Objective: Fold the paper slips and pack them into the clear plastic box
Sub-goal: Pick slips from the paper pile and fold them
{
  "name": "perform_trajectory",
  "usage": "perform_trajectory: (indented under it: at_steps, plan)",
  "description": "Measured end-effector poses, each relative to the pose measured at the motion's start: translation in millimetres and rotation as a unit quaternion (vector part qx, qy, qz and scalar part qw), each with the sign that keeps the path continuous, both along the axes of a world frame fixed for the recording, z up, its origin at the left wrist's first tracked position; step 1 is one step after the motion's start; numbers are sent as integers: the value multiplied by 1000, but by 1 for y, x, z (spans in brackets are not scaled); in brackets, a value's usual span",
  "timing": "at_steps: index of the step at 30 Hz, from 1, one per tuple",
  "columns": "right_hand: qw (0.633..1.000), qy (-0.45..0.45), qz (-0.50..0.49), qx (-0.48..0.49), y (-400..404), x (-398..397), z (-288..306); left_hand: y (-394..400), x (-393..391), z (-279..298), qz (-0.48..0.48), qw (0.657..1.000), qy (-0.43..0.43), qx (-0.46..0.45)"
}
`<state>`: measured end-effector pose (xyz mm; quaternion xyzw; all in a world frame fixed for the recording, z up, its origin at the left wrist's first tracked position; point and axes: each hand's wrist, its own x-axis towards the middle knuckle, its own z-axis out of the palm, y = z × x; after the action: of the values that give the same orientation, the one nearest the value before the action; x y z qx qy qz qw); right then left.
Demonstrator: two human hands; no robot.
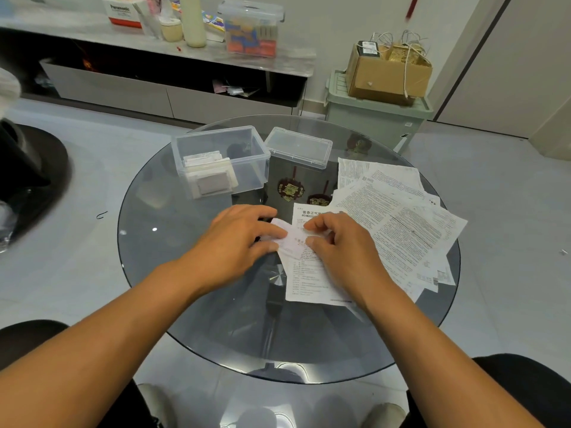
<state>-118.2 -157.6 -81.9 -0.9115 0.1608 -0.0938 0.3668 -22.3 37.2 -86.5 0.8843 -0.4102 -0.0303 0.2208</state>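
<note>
Head cam: left hand (239,234) pressing, right hand (336,239) pinching small folded white paper slip (292,240), just nearer than open clear rectangular plastic box (221,159) on round glass table (191,273).

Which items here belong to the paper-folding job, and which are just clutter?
In the job: paper slip under left hand and right hand; unfolded sheets; clear plastic box; its lid.
Lying about: cardboard box; green bin; shelf container.
</note>
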Motion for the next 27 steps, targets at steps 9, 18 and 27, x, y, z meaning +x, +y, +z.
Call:
perform_trajectory:
  at_steps: [9,18,27]
  plan:
    - [997,17,40,-66,-13,-6,4,-14,-19,5,-74,990,-123,-10]
    - [999,16,2,-39,-32,-22,18,2,19,1,72,996,-60,9]
    - [994,94,-59,-21,-52,-24,19,-12,-14,7,-81,997,8,-7]
